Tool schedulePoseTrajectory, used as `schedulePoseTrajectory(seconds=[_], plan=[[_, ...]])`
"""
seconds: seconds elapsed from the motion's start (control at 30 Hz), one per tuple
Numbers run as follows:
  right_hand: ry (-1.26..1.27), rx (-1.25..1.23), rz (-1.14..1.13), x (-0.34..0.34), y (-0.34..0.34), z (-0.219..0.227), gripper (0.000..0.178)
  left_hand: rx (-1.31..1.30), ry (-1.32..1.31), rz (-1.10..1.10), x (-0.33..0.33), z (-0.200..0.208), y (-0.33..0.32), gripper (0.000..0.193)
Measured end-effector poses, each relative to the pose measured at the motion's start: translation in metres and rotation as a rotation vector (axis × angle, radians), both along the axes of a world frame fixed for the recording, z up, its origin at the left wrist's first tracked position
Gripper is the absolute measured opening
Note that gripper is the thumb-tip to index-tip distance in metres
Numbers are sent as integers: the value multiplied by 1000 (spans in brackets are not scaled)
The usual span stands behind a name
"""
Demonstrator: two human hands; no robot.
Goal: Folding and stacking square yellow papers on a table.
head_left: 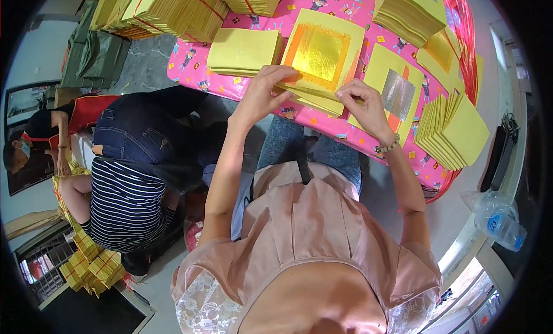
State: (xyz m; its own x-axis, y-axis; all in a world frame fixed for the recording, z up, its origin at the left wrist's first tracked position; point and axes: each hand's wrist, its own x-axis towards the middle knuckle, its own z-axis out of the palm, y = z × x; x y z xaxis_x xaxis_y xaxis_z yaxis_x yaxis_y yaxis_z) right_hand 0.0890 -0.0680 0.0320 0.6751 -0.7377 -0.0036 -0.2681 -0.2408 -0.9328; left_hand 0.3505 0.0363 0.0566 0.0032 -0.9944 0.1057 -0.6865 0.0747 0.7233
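A pile of yellow paper sheets (322, 101) lies in front of me on the pink table. Its top sheet carries a shiny gold foil square (317, 53) with an orange border. My left hand (265, 94) grips the pile's left edge, fingers on top and thumb lower at the side. At the near right corner, my right hand (366, 107) pinches the paper between thumb and fingers; how many sheets it holds is hidden. Right of that hand lies yellow paper with a silver foil square (398, 94) and orange stripes. A plain yellow stack (244, 50) sits beyond my left hand.
Fanned yellow paper (452, 132) lies at the table's right, and a thick stack (408, 17) stands behind. Bundles tied with red string (173, 12) fill the far left. Two other people bend at left, one in a striped top (129, 201). A plastic bottle (504, 231) is at right.
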Motion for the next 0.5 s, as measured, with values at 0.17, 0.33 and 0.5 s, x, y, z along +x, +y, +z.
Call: schedulePoseTrajectory(seconds=[0.17, 0.33, 0.5], plan=[[-20, 10, 1, 2, -2, 0, 17, -8, 18, 5, 0, 3, 0, 52], [-81, 3, -29, 3, -4, -2, 14, -61, -12, -17, -1, 1, -2, 46], [-74, 5, -28, 4, -3, -1, 15, -24, 21, 2, -2, 0, 0, 46]])
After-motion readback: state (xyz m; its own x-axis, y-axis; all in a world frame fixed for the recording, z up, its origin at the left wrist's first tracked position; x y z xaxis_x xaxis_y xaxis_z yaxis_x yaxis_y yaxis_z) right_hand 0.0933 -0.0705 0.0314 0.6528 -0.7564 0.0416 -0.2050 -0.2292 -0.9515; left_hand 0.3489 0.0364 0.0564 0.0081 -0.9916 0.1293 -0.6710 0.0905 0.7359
